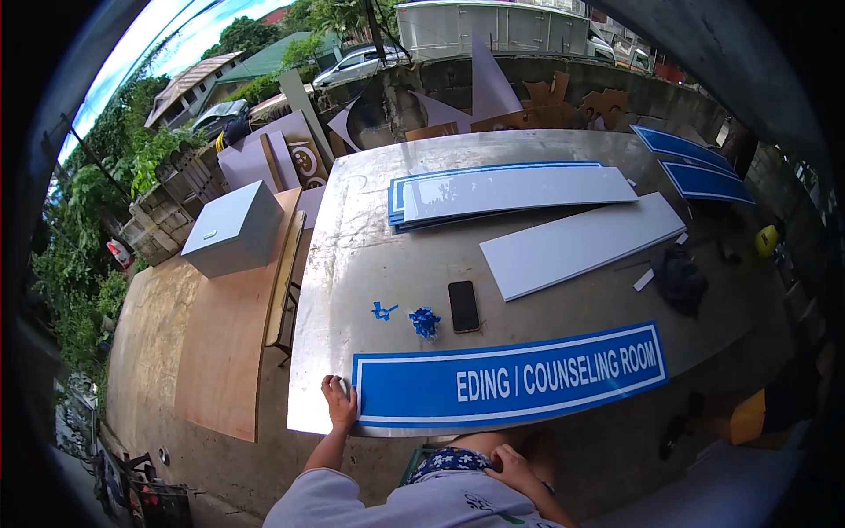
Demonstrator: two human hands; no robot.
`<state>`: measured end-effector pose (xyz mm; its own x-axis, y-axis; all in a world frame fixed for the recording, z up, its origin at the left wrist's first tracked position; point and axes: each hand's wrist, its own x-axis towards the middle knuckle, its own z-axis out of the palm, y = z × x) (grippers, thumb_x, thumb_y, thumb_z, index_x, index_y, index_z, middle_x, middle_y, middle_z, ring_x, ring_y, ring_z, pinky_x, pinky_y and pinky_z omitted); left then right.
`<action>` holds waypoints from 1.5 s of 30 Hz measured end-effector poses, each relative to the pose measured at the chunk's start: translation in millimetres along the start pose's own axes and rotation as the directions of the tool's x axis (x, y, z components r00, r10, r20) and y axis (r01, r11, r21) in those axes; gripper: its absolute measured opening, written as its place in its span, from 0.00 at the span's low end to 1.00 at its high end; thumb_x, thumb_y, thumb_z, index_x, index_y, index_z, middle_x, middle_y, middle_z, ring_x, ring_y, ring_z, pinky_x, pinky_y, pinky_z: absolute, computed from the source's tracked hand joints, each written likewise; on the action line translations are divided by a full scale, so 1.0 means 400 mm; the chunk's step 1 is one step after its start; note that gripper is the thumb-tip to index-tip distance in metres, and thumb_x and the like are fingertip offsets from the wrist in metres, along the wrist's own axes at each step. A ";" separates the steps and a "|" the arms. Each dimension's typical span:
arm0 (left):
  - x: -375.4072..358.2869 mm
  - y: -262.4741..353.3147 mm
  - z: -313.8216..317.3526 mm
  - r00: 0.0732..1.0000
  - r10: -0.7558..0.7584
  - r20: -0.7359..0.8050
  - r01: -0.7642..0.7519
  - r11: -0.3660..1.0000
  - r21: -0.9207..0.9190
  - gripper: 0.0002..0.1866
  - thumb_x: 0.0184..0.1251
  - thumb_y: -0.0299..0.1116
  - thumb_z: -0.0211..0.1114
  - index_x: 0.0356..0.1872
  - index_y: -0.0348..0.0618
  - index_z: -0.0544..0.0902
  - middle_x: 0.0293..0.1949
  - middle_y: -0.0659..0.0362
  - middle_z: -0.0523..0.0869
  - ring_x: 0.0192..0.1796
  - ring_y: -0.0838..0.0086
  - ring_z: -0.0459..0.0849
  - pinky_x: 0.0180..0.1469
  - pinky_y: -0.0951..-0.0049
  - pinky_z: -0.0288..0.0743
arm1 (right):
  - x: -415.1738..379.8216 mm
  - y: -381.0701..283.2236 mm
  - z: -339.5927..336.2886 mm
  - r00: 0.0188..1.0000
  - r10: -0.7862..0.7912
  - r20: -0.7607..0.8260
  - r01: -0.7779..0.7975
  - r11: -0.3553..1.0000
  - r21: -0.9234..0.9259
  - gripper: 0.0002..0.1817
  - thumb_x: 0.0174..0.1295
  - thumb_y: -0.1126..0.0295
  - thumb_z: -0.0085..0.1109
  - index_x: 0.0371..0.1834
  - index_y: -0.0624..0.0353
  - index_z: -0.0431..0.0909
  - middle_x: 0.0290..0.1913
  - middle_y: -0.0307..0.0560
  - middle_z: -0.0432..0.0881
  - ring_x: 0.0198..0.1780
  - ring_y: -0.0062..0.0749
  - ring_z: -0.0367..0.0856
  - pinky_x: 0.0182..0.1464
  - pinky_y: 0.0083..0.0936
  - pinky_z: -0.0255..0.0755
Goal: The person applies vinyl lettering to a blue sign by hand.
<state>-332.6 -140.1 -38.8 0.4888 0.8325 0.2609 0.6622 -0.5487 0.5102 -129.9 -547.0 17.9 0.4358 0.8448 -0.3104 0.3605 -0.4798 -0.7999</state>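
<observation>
A long blue sign (405, 387) with a white border and the white letters "EDING / COUNSELING ROOM" lies along the near edge of the metal table (339, 264). At its left end is my left hand (341, 403), its fingers bent at the sign's edge. My right hand (510, 466) rests by my lap, below the table edge; whether its fingers hold anything is not clear. Beyond the sign lie a dark phone (463, 306), a crumpled blue ball (424, 323) and a small blue scrap (383, 311).
White panels (519, 192) overlap blue signs at the table's far side, near another white board (581, 246). More blue signs (704, 180) lie far right, beyond a dark cloth (678, 280). A grey box (231, 231) sits on plywood (220, 352) at left. Another person's leg (717, 424) shows at right.
</observation>
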 end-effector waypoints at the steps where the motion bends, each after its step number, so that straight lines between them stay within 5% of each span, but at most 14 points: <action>1: 0.000 0.005 0.002 1.000 -0.006 -0.003 0.006 1.000 0.028 0.25 0.60 0.34 0.62 0.56 0.36 0.66 0.59 0.42 0.63 0.64 0.46 0.62 0.67 0.52 0.57 | 0.014 0.002 -0.014 0.996 -0.090 0.024 0.092 0.991 -0.096 0.15 0.52 0.61 0.66 0.37 0.56 0.73 0.37 0.46 0.75 0.40 0.42 0.78 0.42 0.35 0.71; 5: 0.009 0.034 -0.002 0.995 0.061 0.075 -0.082 0.942 0.324 0.27 0.62 0.38 0.62 0.59 0.38 0.65 0.61 0.42 0.64 0.66 0.47 0.60 0.71 0.47 0.51 | 0.049 0.025 -0.030 0.863 -0.503 0.040 0.495 0.829 -0.260 0.11 0.53 0.64 0.59 0.35 0.56 0.74 0.33 0.45 0.75 0.37 0.39 0.78 0.38 0.34 0.72; 9: 0.006 0.052 0.004 0.991 0.021 0.129 -0.093 0.807 0.583 0.28 0.64 0.43 0.62 0.60 0.41 0.66 0.60 0.46 0.67 0.67 0.53 0.62 0.73 0.46 0.47 | 0.059 0.032 -0.069 0.880 -0.466 0.087 0.474 0.853 -0.217 0.08 0.54 0.67 0.56 0.34 0.57 0.75 0.32 0.46 0.76 0.36 0.39 0.79 0.36 0.35 0.73; 16: 0.012 0.161 0.064 0.964 -0.264 -0.009 0.238 0.852 0.467 0.26 0.67 0.45 0.58 0.60 0.41 0.67 0.62 0.46 0.67 0.68 0.54 0.62 0.71 0.47 0.46 | 0.052 0.024 -0.058 0.926 -0.367 0.088 0.374 0.924 -0.079 0.06 0.53 0.67 0.57 0.31 0.56 0.75 0.34 0.47 0.74 0.39 0.42 0.78 0.40 0.37 0.75; 22: 0.028 0.346 0.115 0.990 0.108 0.095 -0.127 0.967 0.223 0.25 0.65 0.39 0.61 0.60 0.41 0.66 0.59 0.46 0.67 0.63 0.51 0.64 0.68 0.48 0.51 | 0.053 0.039 0.035 0.917 -0.386 0.104 0.391 0.920 -0.031 0.07 0.53 0.69 0.56 0.34 0.57 0.74 0.36 0.49 0.74 0.41 0.44 0.78 0.43 0.38 0.75; 24: 0.006 0.430 0.086 0.874 0.357 0.328 -0.384 0.923 0.020 0.25 0.62 0.36 0.64 0.58 0.41 0.69 0.56 0.45 0.70 0.58 0.50 0.69 0.63 0.54 0.61 | 0.058 0.029 0.063 0.906 -0.406 0.119 0.406 0.913 0.028 0.07 0.53 0.70 0.56 0.35 0.57 0.74 0.36 0.49 0.74 0.41 0.44 0.77 0.43 0.38 0.74; 26: -0.023 0.477 0.056 0.565 0.607 0.558 -0.637 0.752 -0.172 0.21 0.61 0.35 0.64 0.53 0.40 0.73 0.51 0.51 0.76 0.53 0.56 0.75 0.60 0.60 0.66 | 0.059 0.054 0.121 0.848 -0.528 -0.046 0.530 0.843 0.094 0.08 0.52 0.72 0.57 0.36 0.58 0.75 0.35 0.50 0.75 0.40 0.45 0.76 0.43 0.38 0.73; 27: -0.048 0.487 0.049 0.450 0.659 0.603 -0.676 0.692 -0.252 0.16 0.60 0.35 0.64 0.48 0.42 0.75 0.49 0.52 0.78 0.52 0.57 0.76 0.58 0.59 0.68 | 0.060 0.058 0.145 0.845 -0.533 -0.044 0.535 0.839 0.099 0.08 0.52 0.72 0.57 0.36 0.58 0.75 0.35 0.50 0.75 0.40 0.45 0.76 0.43 0.38 0.73; 29: -0.114 0.495 0.034 0.453 0.495 0.742 -0.521 0.822 -0.230 0.14 0.60 0.35 0.63 0.45 0.42 0.75 0.47 0.51 0.78 0.50 0.55 0.77 0.55 0.58 0.70 | 0.074 0.056 0.173 0.818 -0.573 -0.057 0.574 0.804 0.152 0.11 0.50 0.73 0.58 0.38 0.60 0.76 0.35 0.50 0.75 0.40 0.46 0.75 0.43 0.36 0.72; 30: -0.168 0.455 0.007 0.415 0.321 0.851 -0.349 0.920 -0.177 0.13 0.60 0.35 0.63 0.42 0.42 0.75 0.45 0.50 0.79 0.49 0.53 0.77 0.53 0.57 0.71 | 0.071 -0.022 0.134 0.902 -0.432 0.006 0.425 0.890 0.163 0.04 0.50 0.76 0.55 0.25 0.64 0.71 0.31 0.53 0.76 0.37 0.46 0.76 0.39 0.35 0.72; 33: -0.247 0.363 -0.013 0.360 0.437 0.824 -0.301 0.891 -0.340 0.11 0.61 0.37 0.62 0.39 0.42 0.76 0.42 0.48 0.78 0.46 0.49 0.78 0.49 0.54 0.73 | 0.085 -0.033 0.172 0.955 -0.297 0.017 0.289 0.938 0.189 0.07 0.49 0.77 0.54 0.18 0.64 0.69 0.25 0.51 0.77 0.29 0.37 0.76 0.32 0.30 0.69; 36: -0.287 0.303 -0.019 0.496 0.495 0.713 -0.202 0.865 -0.460 0.12 0.61 0.39 0.64 0.39 0.43 0.77 0.41 0.48 0.78 0.45 0.49 0.78 0.49 0.55 0.72 | 0.107 -0.032 0.218 0.999 0.025 0.026 -0.036 0.730 0.682 0.12 0.51 0.78 0.51 0.13 0.62 0.64 0.19 0.37 0.72 0.26 0.19 0.70 0.30 0.20 0.64; 38: -0.280 0.304 -0.034 0.455 0.461 0.762 -0.152 0.883 -0.443 0.12 0.60 0.39 0.64 0.40 0.46 0.78 0.41 0.48 0.78 0.47 0.51 0.77 0.50 0.56 0.72 | 0.111 -0.041 0.233 0.995 0.092 0.044 -0.091 0.593 0.800 0.13 0.54 0.76 0.51 0.13 0.61 0.66 0.19 0.34 0.71 0.25 0.16 0.68 0.30 0.17 0.61; 45: -0.291 0.280 0.004 0.365 0.669 0.648 -0.391 0.741 -0.545 0.12 0.62 0.39 0.60 0.40 0.44 0.79 0.39 0.47 0.78 0.45 0.49 0.78 0.48 0.54 0.73 | 0.097 -0.058 0.259 0.992 0.122 -0.021 -0.066 0.668 0.742 0.12 0.57 0.76 0.54 0.18 0.56 0.65 0.20 0.29 0.65 0.24 0.13 0.61 0.29 0.15 0.59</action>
<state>-314.5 -298.6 -13.4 0.9891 -0.1131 -0.0944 -0.0100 -0.6908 0.7229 -207.0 -478.7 -28.6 0.4941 0.7746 -0.3947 -0.3997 -0.2007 -0.8944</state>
